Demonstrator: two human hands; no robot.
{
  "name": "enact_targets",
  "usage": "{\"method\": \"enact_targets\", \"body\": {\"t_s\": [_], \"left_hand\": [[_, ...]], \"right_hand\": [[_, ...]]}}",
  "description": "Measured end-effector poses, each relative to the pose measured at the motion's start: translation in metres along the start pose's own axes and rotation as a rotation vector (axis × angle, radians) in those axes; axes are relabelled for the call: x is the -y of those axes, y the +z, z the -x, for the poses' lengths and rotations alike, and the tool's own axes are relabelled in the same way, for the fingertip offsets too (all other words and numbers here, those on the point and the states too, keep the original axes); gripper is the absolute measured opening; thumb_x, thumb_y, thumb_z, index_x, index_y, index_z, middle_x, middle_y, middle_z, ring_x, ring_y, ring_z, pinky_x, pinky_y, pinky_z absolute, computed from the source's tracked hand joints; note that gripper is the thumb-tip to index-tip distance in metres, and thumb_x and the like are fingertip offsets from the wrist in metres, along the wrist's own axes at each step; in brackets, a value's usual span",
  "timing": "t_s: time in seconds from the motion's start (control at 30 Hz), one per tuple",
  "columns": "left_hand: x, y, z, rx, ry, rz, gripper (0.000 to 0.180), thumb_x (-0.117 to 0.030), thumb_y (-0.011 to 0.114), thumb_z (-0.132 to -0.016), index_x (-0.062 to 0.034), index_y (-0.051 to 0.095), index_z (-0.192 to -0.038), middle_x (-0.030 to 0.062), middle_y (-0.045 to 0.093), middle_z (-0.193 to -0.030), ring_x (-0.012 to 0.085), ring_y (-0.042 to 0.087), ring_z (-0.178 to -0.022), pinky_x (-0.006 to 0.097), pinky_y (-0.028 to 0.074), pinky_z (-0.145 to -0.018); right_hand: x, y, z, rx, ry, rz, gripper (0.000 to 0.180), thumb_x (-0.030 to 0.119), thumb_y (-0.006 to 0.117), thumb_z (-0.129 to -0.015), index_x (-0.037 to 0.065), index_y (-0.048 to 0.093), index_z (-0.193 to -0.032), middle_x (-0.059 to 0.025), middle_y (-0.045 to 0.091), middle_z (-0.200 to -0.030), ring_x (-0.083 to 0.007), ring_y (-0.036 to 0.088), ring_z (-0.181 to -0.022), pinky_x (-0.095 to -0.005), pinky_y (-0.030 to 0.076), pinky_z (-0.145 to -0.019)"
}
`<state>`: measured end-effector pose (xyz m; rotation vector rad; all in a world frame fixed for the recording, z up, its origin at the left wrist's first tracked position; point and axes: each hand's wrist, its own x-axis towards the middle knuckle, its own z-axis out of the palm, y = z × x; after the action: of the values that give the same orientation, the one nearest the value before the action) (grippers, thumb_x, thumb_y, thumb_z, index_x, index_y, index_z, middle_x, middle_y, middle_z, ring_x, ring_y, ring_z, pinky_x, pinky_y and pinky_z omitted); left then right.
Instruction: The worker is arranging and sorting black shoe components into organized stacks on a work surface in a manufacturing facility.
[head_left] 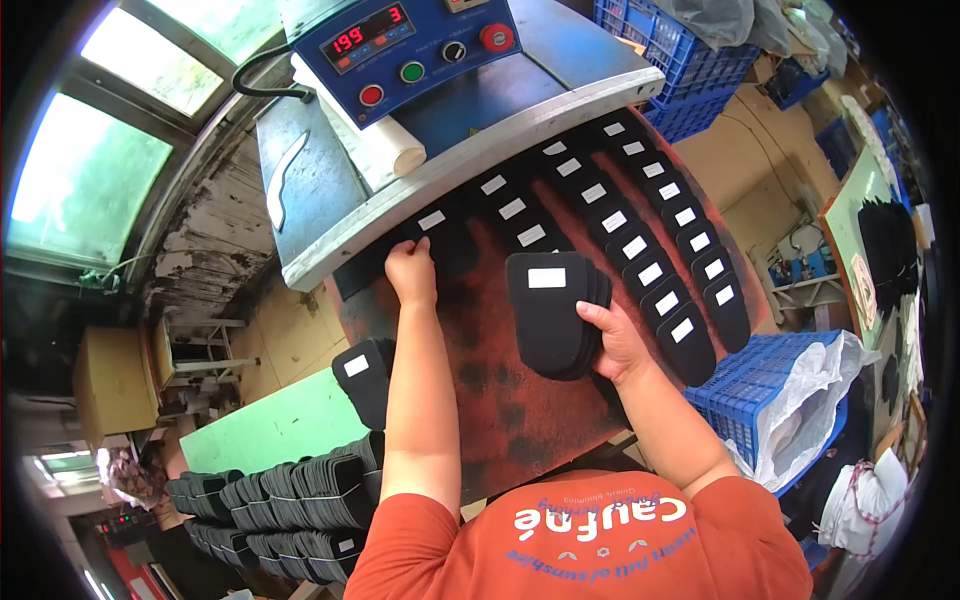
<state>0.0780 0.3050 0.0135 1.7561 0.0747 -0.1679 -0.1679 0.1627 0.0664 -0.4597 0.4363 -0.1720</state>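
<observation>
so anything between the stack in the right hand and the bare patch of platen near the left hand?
Nothing visible. The right hand holds the stack of black insoles over bare red platen; the left hand presses one insole beyond it.

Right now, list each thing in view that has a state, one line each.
left hand: pressing a black piece flat on the red worktable.
right hand: gripping a stack of black pieces.
laid-out black pieces: flat in rows, white labels up.
press control panel: display lit.
blue crate: lined with a plastic bag.
</observation>
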Motion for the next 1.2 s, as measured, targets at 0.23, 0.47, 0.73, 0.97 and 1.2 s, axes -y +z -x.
{"method": "enact_targets", "body": {"t_s": [0.23, 0.47, 0.73, 0.97, 1.2], "left_hand": [[-0.028, 0.009, 0.067, 0.221, 0.105, -0.104, 0.025, -0.012, 0.067, -0.079, 0.0060, 0.061, -0.095, 0.0057, 0.061, -0.074, 0.0082, 0.054, -0.060, 0.020, 0.041, -0.052], [-0.008, -0.016, 0.033, 0.004, 0.037, 0.125, 0.025, -0.009, 0.065, -0.079, 0.0068, 0.059, -0.099, 0.0054, 0.061, -0.076, 0.0079, 0.051, -0.055, 0.021, 0.041, -0.050], [-0.028, -0.001, 0.087, 0.283, 0.034, -0.014, 0.030, -0.010, 0.065, -0.079, 0.0054, 0.059, -0.104, 0.0053, 0.063, -0.082, 0.0083, 0.056, -0.067, 0.023, 0.046, -0.057], [0.000, -0.025, 0.069, 0.065, 0.070, -0.002, 0.032, -0.007, 0.064, -0.080, 0.0060, 0.056, -0.108, 0.0027, 0.060, -0.077, 0.0059, 0.050, -0.061, 0.021, 0.041, -0.052], [-0.035, -0.011, 0.128, 0.355, -0.109, 0.136, 0.029, -0.006, 0.064, -0.081, 0.0027, 0.058, -0.107, 0.0023, 0.062, -0.081, 0.0077, 0.053, -0.065, 0.023, 0.046, -0.061]], "right_hand": [[-0.001, 0.003, -0.017, -0.085, -0.066, 0.170, 0.048, 0.004, 0.062, -0.082, 0.003, 0.041, -0.125, -0.0080, 0.052, -0.118, -0.0186, 0.051, -0.108, -0.0340, 0.041, -0.095], [0.011, 0.010, -0.026, 0.049, 0.083, -0.073, 0.043, 0.005, 0.056, -0.084, 0.003, 0.041, -0.124, -0.0108, 0.053, -0.117, -0.0223, 0.053, -0.109, -0.0377, 0.044, -0.094], [-0.006, 0.003, -0.028, -0.047, 0.034, 0.199, 0.046, 0.005, 0.062, -0.082, 0.004, 0.042, -0.123, -0.0080, 0.053, -0.116, -0.0186, 0.051, -0.108, -0.0343, 0.043, -0.093], [0.016, -0.004, -0.021, 0.160, 0.135, -0.162, 0.040, 0.010, 0.053, -0.086, 0.003, 0.042, -0.124, -0.0118, 0.050, -0.122, -0.0241, 0.050, -0.113, -0.0386, 0.041, -0.096], [-0.007, -0.010, -0.012, 0.038, 0.129, 0.096, 0.041, 0.011, 0.060, -0.086, 0.005, 0.044, -0.123, -0.0065, 0.053, -0.115, -0.0189, 0.052, -0.108, -0.0349, 0.042, -0.094]]}}
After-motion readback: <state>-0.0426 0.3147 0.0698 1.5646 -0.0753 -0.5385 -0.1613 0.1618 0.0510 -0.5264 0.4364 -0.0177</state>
